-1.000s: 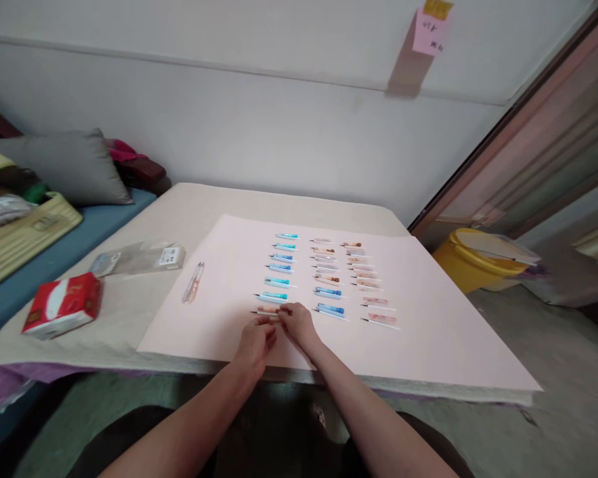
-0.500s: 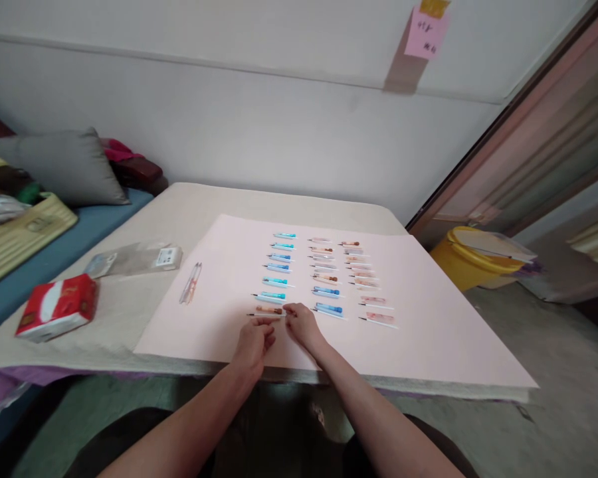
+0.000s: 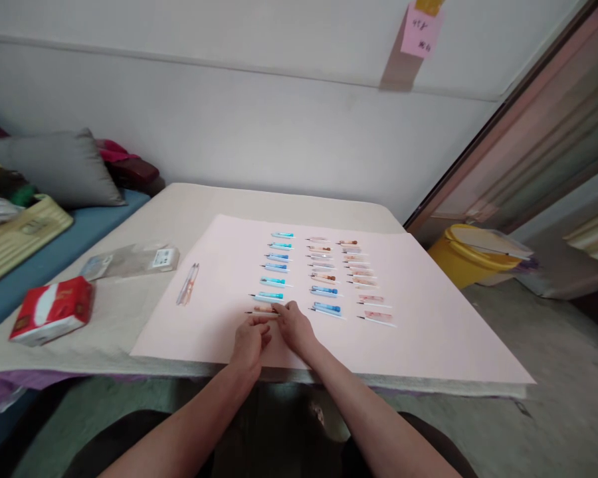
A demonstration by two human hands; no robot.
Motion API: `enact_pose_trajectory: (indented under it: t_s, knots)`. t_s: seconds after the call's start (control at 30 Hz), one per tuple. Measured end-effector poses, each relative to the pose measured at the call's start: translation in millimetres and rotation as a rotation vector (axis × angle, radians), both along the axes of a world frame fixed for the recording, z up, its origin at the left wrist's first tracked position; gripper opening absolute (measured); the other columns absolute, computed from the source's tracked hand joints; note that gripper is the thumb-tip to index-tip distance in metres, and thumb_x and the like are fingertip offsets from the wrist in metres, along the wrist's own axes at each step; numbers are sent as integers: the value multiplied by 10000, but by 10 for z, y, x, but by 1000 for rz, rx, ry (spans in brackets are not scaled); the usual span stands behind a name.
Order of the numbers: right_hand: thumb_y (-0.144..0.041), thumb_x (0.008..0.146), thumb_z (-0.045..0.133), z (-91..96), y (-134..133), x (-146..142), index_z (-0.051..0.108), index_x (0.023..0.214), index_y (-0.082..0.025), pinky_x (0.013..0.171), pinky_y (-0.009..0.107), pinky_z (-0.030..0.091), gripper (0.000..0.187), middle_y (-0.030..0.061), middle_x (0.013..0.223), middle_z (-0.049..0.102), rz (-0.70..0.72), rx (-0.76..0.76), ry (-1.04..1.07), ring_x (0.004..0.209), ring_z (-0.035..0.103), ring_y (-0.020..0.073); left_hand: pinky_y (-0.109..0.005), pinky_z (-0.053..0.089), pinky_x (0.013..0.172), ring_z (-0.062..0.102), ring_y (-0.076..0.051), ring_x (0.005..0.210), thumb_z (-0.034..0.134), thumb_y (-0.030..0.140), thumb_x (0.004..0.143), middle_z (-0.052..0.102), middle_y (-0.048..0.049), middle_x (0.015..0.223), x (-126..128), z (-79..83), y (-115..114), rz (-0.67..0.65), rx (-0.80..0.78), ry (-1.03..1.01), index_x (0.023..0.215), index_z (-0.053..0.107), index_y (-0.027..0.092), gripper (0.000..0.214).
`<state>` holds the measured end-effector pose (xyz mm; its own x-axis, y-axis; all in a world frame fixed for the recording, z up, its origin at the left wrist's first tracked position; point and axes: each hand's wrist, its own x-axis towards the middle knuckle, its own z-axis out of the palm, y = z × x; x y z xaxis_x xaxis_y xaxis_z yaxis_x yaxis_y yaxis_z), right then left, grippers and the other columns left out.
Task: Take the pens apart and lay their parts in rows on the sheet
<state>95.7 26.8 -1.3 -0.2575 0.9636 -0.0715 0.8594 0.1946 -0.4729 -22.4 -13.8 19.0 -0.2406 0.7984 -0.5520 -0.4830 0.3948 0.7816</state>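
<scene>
On a pale pink sheet (image 3: 438, 332) lie several pen barrels and thin refills in three columns. Just beyond my hands, at the near end of the left column, are a brown pen barrel (image 3: 264, 308) and a white refill with a dark tip (image 3: 253, 313). My right hand (image 3: 296, 328) has its fingertips closed on the right end of the brown barrel, covering it. My left hand (image 3: 250, 340) rests below the refill with curled fingers close to it; whether they grip it is hidden. A teal barrel (image 3: 270, 296) lies right above.
Left of the columns lie clear pens (image 3: 187, 284). A clear plastic bag (image 3: 134, 260) and a red tissue pack (image 3: 52, 311) sit at the table's left. A yellow bin (image 3: 466, 255) stands on the floor at right. A wall closes off the back.
My right fingertips have shifted left, over the end of the brown barrel. My left hand has stayed nearly in place. The whole view has moved slightly.
</scene>
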Motion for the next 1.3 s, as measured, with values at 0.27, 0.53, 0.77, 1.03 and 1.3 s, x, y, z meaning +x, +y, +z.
enact_pose_trajectory:
  t_s: [0.27,0.53,0.77,1.03,1.3]
  knots:
    - [-233,861,412,41,-34,-2,559,1126,-338,598,241,333,320,31,999,476,29,-2,1,723,528,135,-203,450,581,544,-83,610,582,42,607,586,-17,680,-5,33,1,-15,-11,-11,699,627,135,138]
    - [-173,854,397,-12,34,19,516,1213,-264,677,246,389,388,69,964,516,-14,2,70,824,558,167,-204,449,579,539,-82,603,564,28,609,561,-13,651,-10,81,-18,-3,-35,-35,685,609,137,140]
    - [-181,827,470,264,-127,131,521,1188,-245,772,279,418,371,71,1065,544,22,73,157,918,562,187,-210,453,593,562,-98,664,568,38,597,596,-32,739,-75,150,16,16,19,-57,686,611,138,140]
    - [-155,790,498,400,-310,192,570,1133,-243,760,279,436,361,57,1071,576,92,68,264,817,577,158,-192,464,569,576,-92,631,610,47,610,608,-36,706,-323,301,168,42,61,-130,674,609,121,98]
    - [-169,793,488,490,-298,234,601,1104,-186,771,298,433,331,79,1040,591,95,26,285,845,583,178,-238,506,626,620,-132,664,639,152,631,641,-71,719,-798,345,495,-23,115,70,735,596,116,118]
